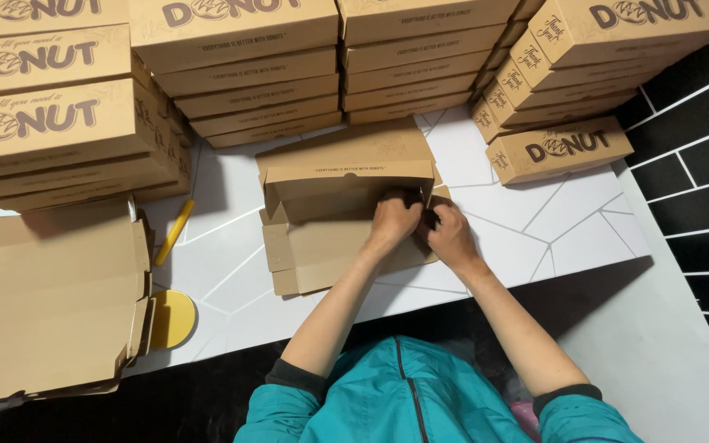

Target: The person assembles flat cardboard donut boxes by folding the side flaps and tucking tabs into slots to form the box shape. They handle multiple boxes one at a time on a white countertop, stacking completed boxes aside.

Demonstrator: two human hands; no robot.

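Teal zip jacket [420, 394], sleeves pushed up over dark cuffs [297, 376]

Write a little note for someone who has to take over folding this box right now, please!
Left hand and right hand: both pressing the right corner of the half-folded cardboard box on the white table.
Done: back wall is standing; stacks of folded boxes fill the table's far side.
Left: left side flaps lie flat, right corner unfinished, lid open.
Nearby: an open, unfolded box and a yellow tool at the left.
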